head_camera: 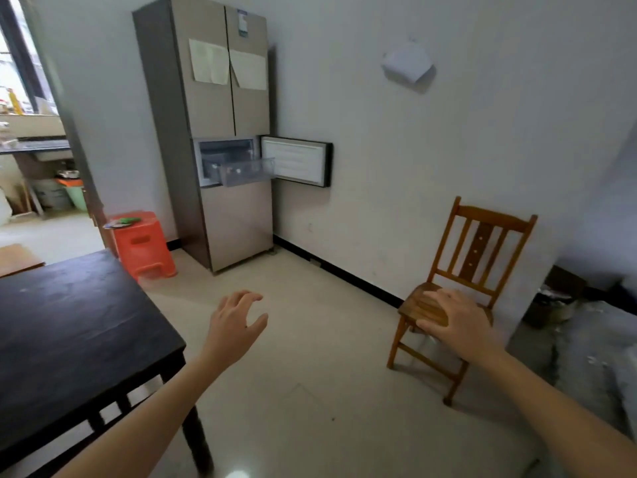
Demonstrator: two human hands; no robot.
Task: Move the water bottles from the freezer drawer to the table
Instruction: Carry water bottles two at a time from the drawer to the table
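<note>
Bottles too small to make out inside the clear freezer drawer (pixel 246 171) pulled out of the fridge (pixel 220 132) toward the table (pixel 69 339), left hand (pixel 238 322) and right hand (pixel 455 320) spread, empty.

table (pixel 69 322): black | stool (pixel 143 244): orange | chair (pixel 472 270): brown wood | fridge (pixel 220 108): beige-grey | floor (pixel 310 391): cream

A wooden chair (pixel 465 288) with a slatted back stands against the white wall on the right. An orange plastic stool (pixel 143 244) sits left of the fridge, with something green lying on its top. 2 pale paper sheets (pixel 227 67) hang on the upper fridge doors. A white sheet (pixel 407 62) hangs on the wall. A doorway (pixel 31 132) opens at left.
</note>
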